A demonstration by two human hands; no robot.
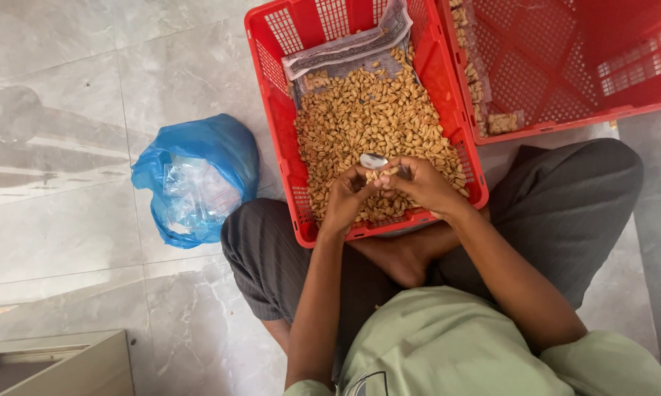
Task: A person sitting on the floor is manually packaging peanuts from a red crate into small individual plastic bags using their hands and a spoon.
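Seen from the head camera, the person sits cross-legged on the marble floor (66, 242) with a red plastic crate (272, 110) resting against their legs. The left hand (345, 199) is curled narrow, fingertips pinched together over the crate's near edge, and the right hand (427, 185) is curled just beside it, fingers closed on a few nuts (384, 174) held between the two hands. Just above the left hand's fingertips a small pale, shiny piece (372, 160) shows; I cannot tell what it is. Under and beyond both hands lies the heap of tan nuts (367, 110) filling the crate, with a printed sheet (345, 51) lining its far end. Further right of the right hand stands a second red crate (565, 59), nearly bare. Well left of the left hand sits a blue plastic bag (198, 176).
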